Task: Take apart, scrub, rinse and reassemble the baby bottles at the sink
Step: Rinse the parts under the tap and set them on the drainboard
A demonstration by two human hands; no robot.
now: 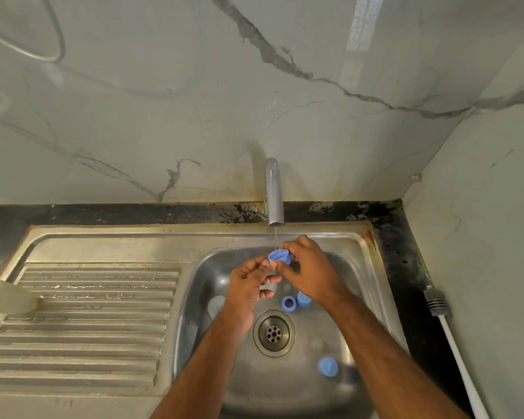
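1. Your right hand (pixel 307 269) pinches a blue bottle ring (pixel 279 257) between thumb and fingertips, holding it over the far side of the steel sink (pixel 372 267), right under the thin stream from the chrome tap (pixel 274 192).
2. Your left hand (pixel 248 290) sits just left of the ring, its fingers loosely curled with the tips at the ring's near edge; you cannot tell whether they truly grip it.
3. Inside the sink lie more loose pieces: a blue ring (pixel 289 303) and a blue cap (pixel 304 298) side by side just far of the round drain (pixel 273 333), and another blue cap (pixel 328 367) near and right of it.
4. Pale, see-through shapes lie left of the drain, too blurred to name.
5. The sink is scuffed, shiny metal, with a ribbed draining board (pixel 88 322) on the left.
6. A bottle brush (pixel 454 343) with grey bristles and a white handle rests on the dark counter (pixel 406 267) to the right.
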